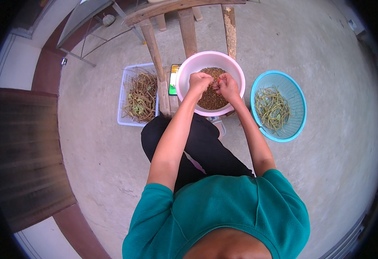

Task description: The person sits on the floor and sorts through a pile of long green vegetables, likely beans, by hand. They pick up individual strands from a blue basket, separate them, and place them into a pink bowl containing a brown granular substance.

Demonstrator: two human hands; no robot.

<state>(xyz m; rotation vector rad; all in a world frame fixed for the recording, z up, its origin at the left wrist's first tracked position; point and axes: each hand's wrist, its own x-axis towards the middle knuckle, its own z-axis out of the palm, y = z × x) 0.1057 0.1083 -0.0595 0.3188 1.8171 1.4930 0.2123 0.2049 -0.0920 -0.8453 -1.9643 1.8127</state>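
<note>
Both my hands meet over a pink plastic basin [183,103], near its middle. Inside the basin lies a heap of small brown seeds or grains [213,98]. My left hand [201,83] has its thumb and fingers pinched together, pointing right. Close by, my right hand [228,87] is bent the same way towards it, fingertips nearly touching the left ones. A small red spot shows at the right fingertips; I cannot tell whether it is a nail or an object. Whatever may be between the fingers is too small and hidden to make out.
The basin rests on a wooden chair [185,30]. A box with a green and yellow face [173,84] lies beside it. Left stands a white plastic crate [121,111] of dry stalks or pods [140,97]; right, a blue plastic basket [300,106] of greenish pods [272,108]. A metal-framed table [82,24] stands upper left.
</note>
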